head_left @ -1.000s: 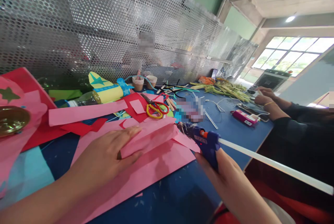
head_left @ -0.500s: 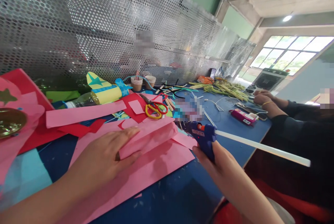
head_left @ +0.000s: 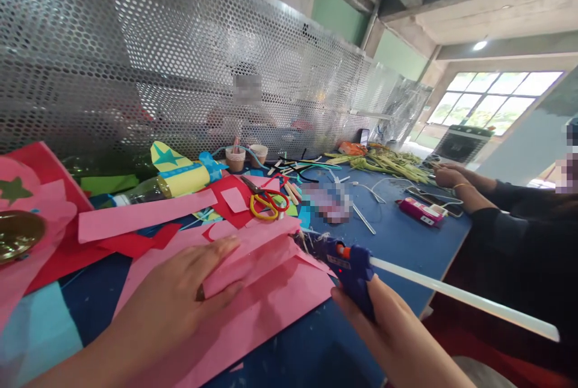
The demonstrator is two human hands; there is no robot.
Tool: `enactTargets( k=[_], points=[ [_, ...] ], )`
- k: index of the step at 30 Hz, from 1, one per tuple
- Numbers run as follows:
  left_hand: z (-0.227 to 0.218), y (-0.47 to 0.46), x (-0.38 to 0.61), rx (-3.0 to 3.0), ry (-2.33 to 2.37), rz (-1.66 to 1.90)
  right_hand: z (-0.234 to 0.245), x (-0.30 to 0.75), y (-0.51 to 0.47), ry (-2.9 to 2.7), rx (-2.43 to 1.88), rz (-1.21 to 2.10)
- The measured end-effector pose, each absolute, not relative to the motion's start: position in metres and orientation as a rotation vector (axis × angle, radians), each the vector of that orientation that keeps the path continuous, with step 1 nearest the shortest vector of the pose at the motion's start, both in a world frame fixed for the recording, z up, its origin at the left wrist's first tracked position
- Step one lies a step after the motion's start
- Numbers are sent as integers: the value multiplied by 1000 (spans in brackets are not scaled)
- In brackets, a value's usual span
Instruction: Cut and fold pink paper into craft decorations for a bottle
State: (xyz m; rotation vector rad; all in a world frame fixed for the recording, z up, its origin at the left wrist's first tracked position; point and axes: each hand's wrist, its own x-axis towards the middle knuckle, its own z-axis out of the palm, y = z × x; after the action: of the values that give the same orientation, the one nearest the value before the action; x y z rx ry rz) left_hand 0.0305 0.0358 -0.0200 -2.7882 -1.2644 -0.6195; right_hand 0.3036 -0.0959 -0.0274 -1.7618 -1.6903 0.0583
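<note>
My left hand point(head_left: 178, 294) lies flat with fingers stretched out on a folded pink paper point(head_left: 253, 258), which rests on a larger pink sheet point(head_left: 271, 309) on the blue table point(head_left: 397, 243). My right hand point(head_left: 386, 322) grips a blue hot glue gun point(head_left: 345, 261) with a long white glue stick point(head_left: 456, 296) sticking out behind. The gun's nozzle points left and touches the right edge of the folded pink paper.
Red-and-yellow scissors point(head_left: 266, 201), a pink paper strip point(head_left: 144, 216), red paper, a yellow paper rocket on a bottle point(head_left: 180, 174) and small cups lie further back. A perforated metal screen point(head_left: 180, 62) backs the table. Another person's hands point(head_left: 451, 180) rest at the right beside a pink box point(head_left: 419, 210).
The glue gun's nozzle has moved left to the edge of the folded pink paper. My left hand stays pressed on the paper. The view has tilted slightly.
</note>
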Motion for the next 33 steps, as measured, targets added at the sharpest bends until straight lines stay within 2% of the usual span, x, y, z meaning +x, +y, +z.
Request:
enactTargets(
  k=[15, 19, 33],
  points=[
    [-16, 34, 31, -2723, -1202, -569, -33, 306, -97, -1599, -1802, -60],
    [-16, 35, 32, -2737, -1181, -550, -34, 303, -98, -1615, -1783, 2],
    [-22, 36, 32, -2763, -1212, -651, -22, 288, -101, -1757, -1704, -63]
  ],
)
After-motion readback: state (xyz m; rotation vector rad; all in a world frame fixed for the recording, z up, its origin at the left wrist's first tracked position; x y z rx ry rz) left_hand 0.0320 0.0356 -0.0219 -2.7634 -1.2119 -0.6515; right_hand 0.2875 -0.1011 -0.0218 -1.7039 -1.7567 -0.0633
